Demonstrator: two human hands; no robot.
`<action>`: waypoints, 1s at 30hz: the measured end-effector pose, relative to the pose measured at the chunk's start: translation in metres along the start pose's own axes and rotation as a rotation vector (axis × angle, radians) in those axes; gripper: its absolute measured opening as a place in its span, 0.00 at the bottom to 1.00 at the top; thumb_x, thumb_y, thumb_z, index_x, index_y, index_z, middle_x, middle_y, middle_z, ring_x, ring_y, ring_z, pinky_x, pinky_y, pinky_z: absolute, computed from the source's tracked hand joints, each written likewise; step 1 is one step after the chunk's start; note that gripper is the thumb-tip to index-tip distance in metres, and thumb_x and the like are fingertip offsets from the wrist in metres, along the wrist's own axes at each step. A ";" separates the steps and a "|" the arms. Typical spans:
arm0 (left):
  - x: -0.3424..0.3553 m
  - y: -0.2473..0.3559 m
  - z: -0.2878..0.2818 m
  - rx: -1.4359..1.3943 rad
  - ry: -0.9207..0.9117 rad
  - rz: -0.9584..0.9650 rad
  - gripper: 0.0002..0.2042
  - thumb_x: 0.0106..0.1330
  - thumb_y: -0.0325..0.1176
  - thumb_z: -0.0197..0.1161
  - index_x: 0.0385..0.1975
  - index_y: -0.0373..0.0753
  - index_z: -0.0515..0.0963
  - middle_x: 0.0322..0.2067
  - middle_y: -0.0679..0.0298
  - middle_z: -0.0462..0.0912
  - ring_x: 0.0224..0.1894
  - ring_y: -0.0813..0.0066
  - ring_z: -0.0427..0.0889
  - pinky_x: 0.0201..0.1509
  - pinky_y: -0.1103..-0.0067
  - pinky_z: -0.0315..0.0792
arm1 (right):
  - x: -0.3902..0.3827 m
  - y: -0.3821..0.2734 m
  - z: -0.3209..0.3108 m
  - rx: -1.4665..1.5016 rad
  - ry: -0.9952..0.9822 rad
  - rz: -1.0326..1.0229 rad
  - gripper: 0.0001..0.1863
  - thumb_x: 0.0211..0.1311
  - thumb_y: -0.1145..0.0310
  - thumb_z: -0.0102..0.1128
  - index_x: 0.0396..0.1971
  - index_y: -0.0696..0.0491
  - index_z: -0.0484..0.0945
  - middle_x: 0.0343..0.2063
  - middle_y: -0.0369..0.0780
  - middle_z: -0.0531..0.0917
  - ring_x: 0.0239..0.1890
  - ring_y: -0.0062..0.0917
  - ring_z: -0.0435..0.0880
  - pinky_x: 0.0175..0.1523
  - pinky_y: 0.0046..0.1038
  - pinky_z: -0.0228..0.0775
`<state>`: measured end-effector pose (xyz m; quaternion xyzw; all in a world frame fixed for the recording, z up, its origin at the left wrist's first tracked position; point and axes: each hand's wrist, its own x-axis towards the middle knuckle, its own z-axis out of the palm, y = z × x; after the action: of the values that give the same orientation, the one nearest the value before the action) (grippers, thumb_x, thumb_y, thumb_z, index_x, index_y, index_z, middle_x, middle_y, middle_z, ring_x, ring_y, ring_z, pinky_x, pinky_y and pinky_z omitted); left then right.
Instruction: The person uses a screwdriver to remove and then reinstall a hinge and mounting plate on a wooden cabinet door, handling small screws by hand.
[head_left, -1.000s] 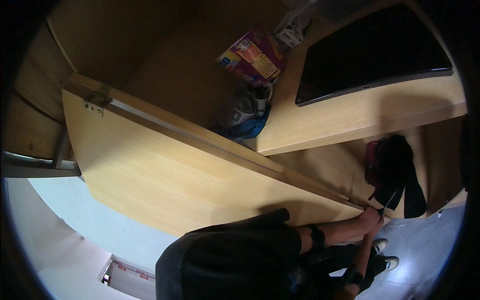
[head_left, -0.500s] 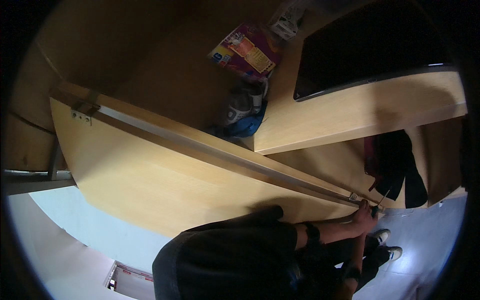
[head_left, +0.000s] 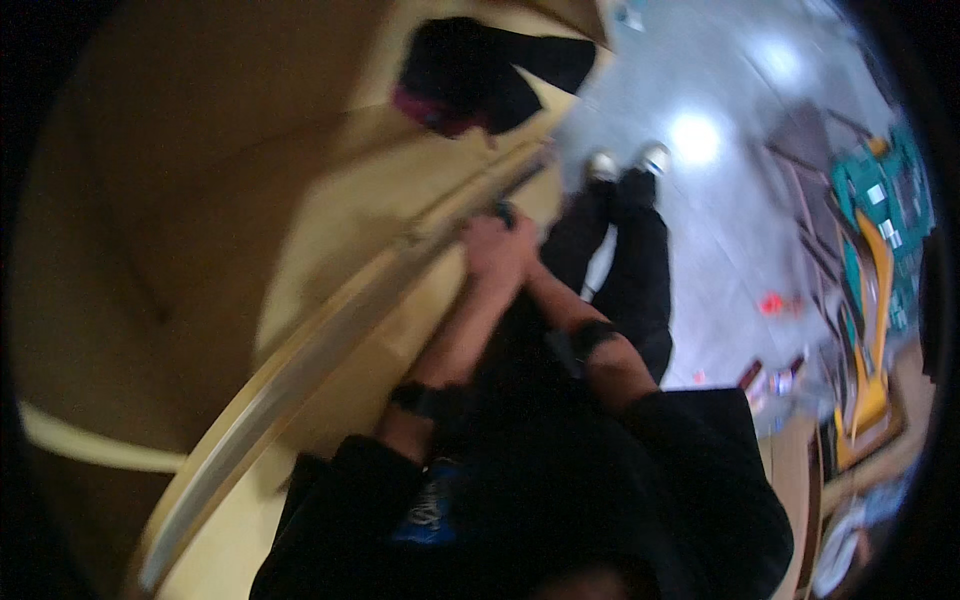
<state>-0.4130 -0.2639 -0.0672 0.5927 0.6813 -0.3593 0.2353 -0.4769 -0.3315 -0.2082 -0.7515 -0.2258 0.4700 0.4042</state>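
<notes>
My left hand point(head_left: 484, 246) and my right hand point(head_left: 521, 238) are close together beside the edge of a light wood door panel point(head_left: 400, 310). A dark handle, seemingly a screwdriver point(head_left: 507, 213), sticks up between them. My right hand is closed around it. The fingers of my left hand are bent near the panel edge, but blur hides what they press or hold. A pale metal-looking strip point(head_left: 300, 375) runs along the gap between the door and the wooden cabinet frame point(head_left: 215, 425).
A black cloth item with a dark red part point(head_left: 470, 80) lies on the wood surface beyond my hands. My shoes point(head_left: 655, 158) stand on the grey floor point(head_left: 720, 230). On the right are a green case point(head_left: 885, 190), a yellow frame-like object point(head_left: 875, 330) and a small red thing point(head_left: 772, 303).
My view has swung right and down, so the floor and the clutter on the right now show, while the monitor and packages are out of view. My hands remain together at the panel edge.
</notes>
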 end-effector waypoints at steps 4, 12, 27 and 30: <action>-0.016 -0.039 0.012 0.521 0.255 0.284 0.15 0.60 0.32 0.51 0.44 0.32 0.72 0.47 0.50 0.71 0.56 0.53 0.64 0.59 0.63 0.58 | -0.007 -0.048 -0.033 0.286 0.011 0.007 0.13 0.53 0.64 0.57 0.30 0.59 0.73 0.23 0.52 0.77 0.25 0.47 0.76 0.31 0.37 0.69; -0.011 -0.027 0.010 0.511 0.214 0.325 0.13 0.58 0.31 0.52 0.42 0.31 0.72 0.43 0.47 0.72 0.52 0.52 0.66 0.56 0.65 0.61 | -0.003 -0.042 -0.024 0.558 0.008 0.083 0.12 0.52 0.66 0.57 0.30 0.59 0.72 0.19 0.50 0.74 0.21 0.36 0.73 0.30 0.32 0.67; 0.008 -0.006 0.015 0.412 0.556 0.506 0.13 0.58 0.33 0.52 0.38 0.30 0.71 0.38 0.47 0.72 0.44 0.49 0.69 0.49 0.61 0.65 | 0.021 -0.068 -0.015 0.838 0.099 0.038 0.14 0.56 0.63 0.55 0.32 0.59 0.72 0.26 0.48 0.78 0.30 0.35 0.78 0.37 0.32 0.69; 0.010 -0.021 0.004 0.401 0.602 0.549 0.13 0.57 0.32 0.53 0.39 0.31 0.70 0.37 0.47 0.71 0.43 0.49 0.69 0.49 0.61 0.65 | 0.010 -0.142 -0.043 2.243 0.049 0.105 0.12 0.64 0.64 0.41 0.39 0.56 0.69 0.25 0.37 0.69 0.28 0.28 0.67 0.33 0.29 0.61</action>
<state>-0.4357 -0.2616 -0.0730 0.8635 0.4537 -0.2200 -0.0064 -0.4279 -0.2604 -0.0870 0.0195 0.3651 0.4090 0.8361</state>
